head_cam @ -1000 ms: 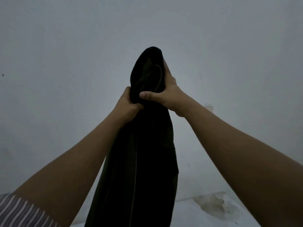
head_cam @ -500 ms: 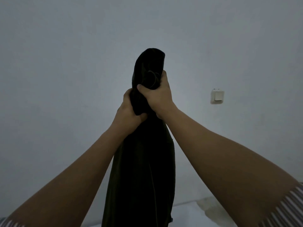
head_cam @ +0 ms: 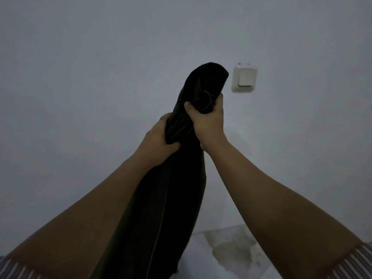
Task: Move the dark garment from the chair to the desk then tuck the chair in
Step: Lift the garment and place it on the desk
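I hold the dark garment up in front of me, against a pale wall. It hangs long and bunched, its top end folded over above my fists. My left hand grips its left side a little lower. My right hand is clenched around the bunched cloth just above and to the right. Both arms reach forward and up. The garment's lower end runs out of the frame at the bottom. Neither the chair nor the desk is in view.
A white wall switch is mounted on the wall just right of the garment's top. Low on the right lies a pale surface with a yellowish stain. Striped sleeves show at both bottom corners.
My right hand has closed from a loose hold into a tight fist around the cloth. The view has shifted, and the wall switch has come out from behind my arm.
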